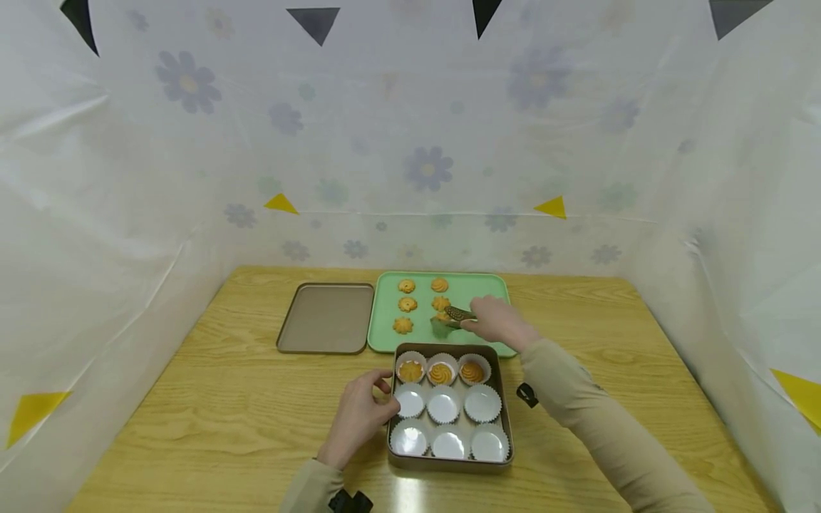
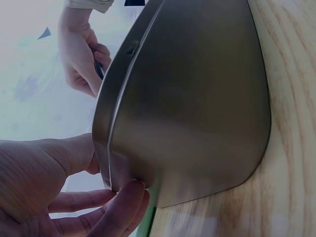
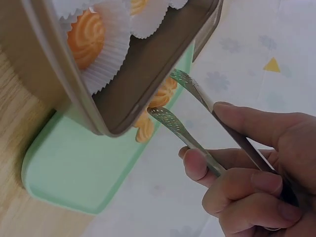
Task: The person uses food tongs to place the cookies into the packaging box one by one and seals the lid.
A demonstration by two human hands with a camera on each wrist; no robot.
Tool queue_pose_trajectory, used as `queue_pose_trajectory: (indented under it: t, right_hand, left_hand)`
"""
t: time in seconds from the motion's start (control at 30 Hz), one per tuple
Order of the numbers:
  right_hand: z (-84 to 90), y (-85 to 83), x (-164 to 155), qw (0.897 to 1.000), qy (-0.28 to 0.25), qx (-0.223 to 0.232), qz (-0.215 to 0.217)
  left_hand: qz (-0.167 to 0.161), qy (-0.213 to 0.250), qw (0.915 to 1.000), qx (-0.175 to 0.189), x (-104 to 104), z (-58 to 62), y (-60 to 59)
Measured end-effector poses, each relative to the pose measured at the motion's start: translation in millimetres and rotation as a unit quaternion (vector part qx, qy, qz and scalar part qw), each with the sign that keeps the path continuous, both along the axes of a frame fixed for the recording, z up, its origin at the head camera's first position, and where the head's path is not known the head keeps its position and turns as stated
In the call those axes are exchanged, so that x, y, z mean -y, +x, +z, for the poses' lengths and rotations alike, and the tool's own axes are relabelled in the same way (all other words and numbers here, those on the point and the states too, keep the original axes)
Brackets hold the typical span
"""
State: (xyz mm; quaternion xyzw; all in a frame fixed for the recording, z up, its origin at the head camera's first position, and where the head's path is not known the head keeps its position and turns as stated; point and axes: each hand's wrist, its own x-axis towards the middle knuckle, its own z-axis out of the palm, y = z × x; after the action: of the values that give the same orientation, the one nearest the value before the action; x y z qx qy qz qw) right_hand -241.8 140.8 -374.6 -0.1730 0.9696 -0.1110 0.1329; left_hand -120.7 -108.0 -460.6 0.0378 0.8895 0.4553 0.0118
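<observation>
A brown metal tin (image 1: 449, 464) holds rows of white paper cups (image 1: 444, 405). The three cups of its back row each hold a golden piped cookie (image 1: 472, 371). At the tin's left wall, my left hand (image 1: 360, 417) grips the rim between thumb and fingers. My right hand (image 1: 497, 320) holds metal tongs (image 3: 175, 128) with perforated tips. Those tips stand apart on either side of a cookie (image 3: 164, 94) on the green tray (image 1: 471, 285). Several more cookies (image 1: 403, 325) lie on this tray in two columns, and the tin's edge partly covers them in the right wrist view.
Left of the green tray lies a flat brown tray (image 1: 328, 318). Both trays and the tin sit on a wooden table (image 1: 256, 399). White patterned sheeting (image 1: 359, 142) encloses the back and sides.
</observation>
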Motion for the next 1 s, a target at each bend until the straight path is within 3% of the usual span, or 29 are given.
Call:
queue_pose_trajectory:
  t: [0.57, 0.73, 1.0]
  right_hand:
    - [26.1, 34.4, -15.7, 0.995, -0.055, -0.03, 0.075]
    - [28.2, 44.7, -16.1, 0.991, -0.059, -0.026, 0.117]
    - [25.9, 52.0, -19.1, 0.976, -0.077, -0.02, 0.204]
  left_hand:
    - [-0.004, -0.003, 1.0, 0.0, 2.1, -1.1, 0.5]
    - [-0.006, -0.003, 1.0, -0.001, 2.3, -1.2, 1.1]
    - [-0.008, 0.001, 1.0, -0.002, 2.8, -0.7, 1.2]
